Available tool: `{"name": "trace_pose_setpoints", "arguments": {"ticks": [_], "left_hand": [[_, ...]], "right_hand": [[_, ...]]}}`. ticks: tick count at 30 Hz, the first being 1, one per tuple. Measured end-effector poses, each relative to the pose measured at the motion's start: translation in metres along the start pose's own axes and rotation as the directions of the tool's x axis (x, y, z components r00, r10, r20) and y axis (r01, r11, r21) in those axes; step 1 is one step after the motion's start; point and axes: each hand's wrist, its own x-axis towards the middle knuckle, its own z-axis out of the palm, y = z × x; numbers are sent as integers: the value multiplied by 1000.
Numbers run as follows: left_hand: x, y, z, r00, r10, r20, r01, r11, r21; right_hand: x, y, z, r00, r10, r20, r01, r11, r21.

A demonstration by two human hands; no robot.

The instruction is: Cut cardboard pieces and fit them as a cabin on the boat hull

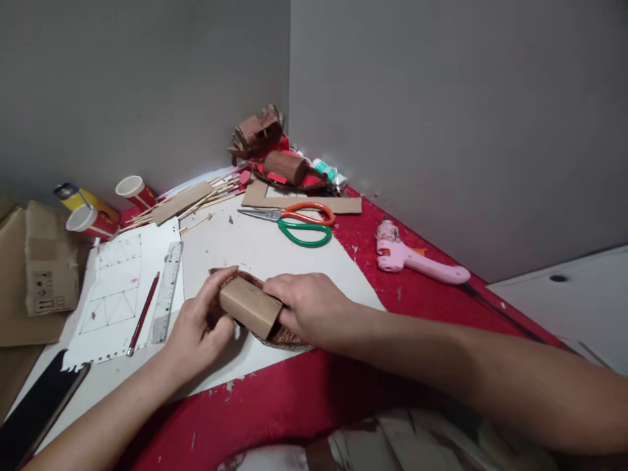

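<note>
I monitor two bare hands through the head camera. The left hand [203, 327] is curled narrow and holds the left end of the brown shell [289, 339], a boat-shaped part with a braided-looking rim. The right hand [311, 304] is also narrow, holding the folded cardboard piece [250, 307] at its right end; its fingertips are partly hidden. The cardboard piece sits tilted over the brown shell, above the near part of the white sheet [210, 239], which lies on the red cover [206, 425].

On the far side of the hands, I locate the scissors [280, 214], with orange and green handles and the blades pointing left. Just beyond lies the cardboard strip [343, 205]. Two brown models [284, 167] stand near the wall corner, at the far end of the work area. The pink glue gun [409, 257] lies on the red cover to the right.

To the left, the drawing sheet [115, 281] carries the red pencil [143, 314] and the clear ruler [168, 288]. Wooden sticks [196, 208] lie at far left, near two paper cups [93, 222]. A cardboard box [49, 261] occupies the left edge.
</note>
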Motion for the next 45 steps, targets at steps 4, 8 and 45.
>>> {"name": "trace_pose_setpoints", "arguments": {"ticks": [4,8,45], "left_hand": [[-4,-2,1,995,-99,-7,97,988,-117],[-6,-1,0,992,-119,29,123,949,-290],[7,2,4,963,-271,11,244,849,-469]], "right_hand": [[0,-3,4,999,27,-35,-26,999,36],[-1,-3,11,993,17,-114,-11,998,58],[14,12,24,893,-264,-366,281,960,-6]]}}
